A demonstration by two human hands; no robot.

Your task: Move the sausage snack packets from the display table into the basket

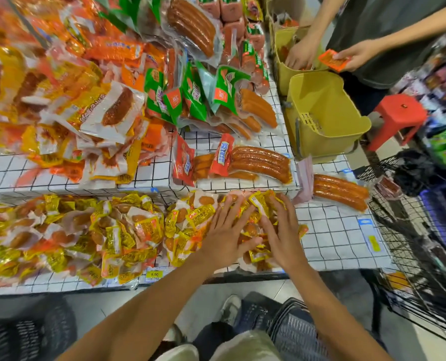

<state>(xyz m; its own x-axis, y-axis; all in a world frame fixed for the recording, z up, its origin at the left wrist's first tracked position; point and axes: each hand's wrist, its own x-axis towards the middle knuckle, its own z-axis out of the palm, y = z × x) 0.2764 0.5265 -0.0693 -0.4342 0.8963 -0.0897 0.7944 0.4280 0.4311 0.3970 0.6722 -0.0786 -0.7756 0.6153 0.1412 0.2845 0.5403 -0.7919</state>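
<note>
Small yellow sausage snack packets (128,230) lie heaped along the near strip of the white grid-lined display table (333,230). My left hand (227,230) rests flat, fingers spread, on the right end of the heap. My right hand (281,230) lies beside it, fingers spread over the same packets, with one yellow packet (259,204) sticking up between the two hands. Neither hand has closed around a packet. A dark basket (294,332) stands on the floor by my knees at the bottom right. A yellow basket (323,113) sits on the table's far right corner.
Bigger sausage packs in orange, green and red cover the far table. Another person at the top right reaches into a second yellow basket (281,48) and holds an orange packet (333,59). A red stool (398,115) and black wire racks (424,256) stand at the right.
</note>
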